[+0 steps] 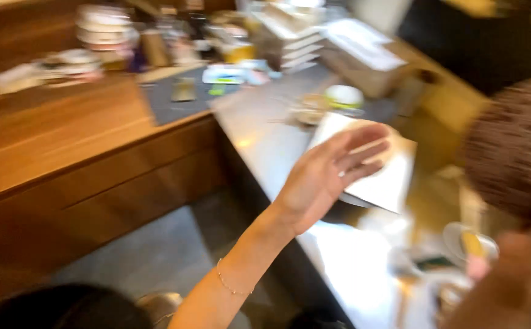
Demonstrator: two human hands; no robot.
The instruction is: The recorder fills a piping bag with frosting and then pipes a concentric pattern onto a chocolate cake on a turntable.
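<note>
Head view | right hand (329,176) over white sheet (387,180) on worktop (265,134); fingers (366,149) spread, released | sheet likely light, floppy; take its edge | left hand unseen

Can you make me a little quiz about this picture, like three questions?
1. True or false: the hand reaching over the steel counter has its fingers spread open.
2. What is the hand nearest to? A) a white sheet B) a red ball C) a blue shoe
3. Fill in: on the wrist of the reaching arm sits a thin ____.

Key:
1. True. The fingers are apart and grip nothing.
2. A. The white sheet lies just beyond the fingers; the blur hides whether they touch.
3. Bracelet.
</note>
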